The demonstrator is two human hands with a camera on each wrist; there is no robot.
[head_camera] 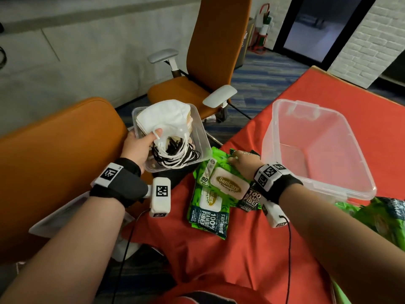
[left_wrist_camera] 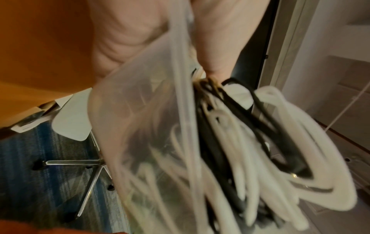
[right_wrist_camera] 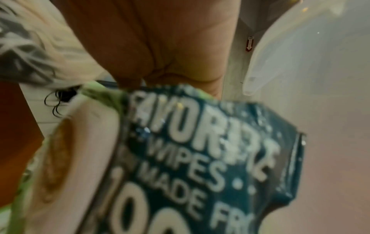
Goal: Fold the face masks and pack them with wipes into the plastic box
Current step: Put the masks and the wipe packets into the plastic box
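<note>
Head view: your left hand (head_camera: 140,148) grips the small clear tray (head_camera: 197,128) of face masks (head_camera: 166,117), thumb inside, left of the plastic box (head_camera: 324,150). Your right hand (head_camera: 243,161) pinches the upper wipes pack (head_camera: 221,178) just left of that box, on the red cloth (head_camera: 241,249).

The right hand (right_wrist_camera: 160,47) fills the top of the view, its fingers (right_wrist_camera: 128,79) curled onto the upper edge of a wipes pack (right_wrist_camera: 200,158); the pack's dark teal panel carries blurred white lettering reading WIPES and MADE; a pale oval lid (right_wrist_camera: 80,158) lies left of it; the clear plastic box (right_wrist_camera: 300,63) stands just to the right.
</note>
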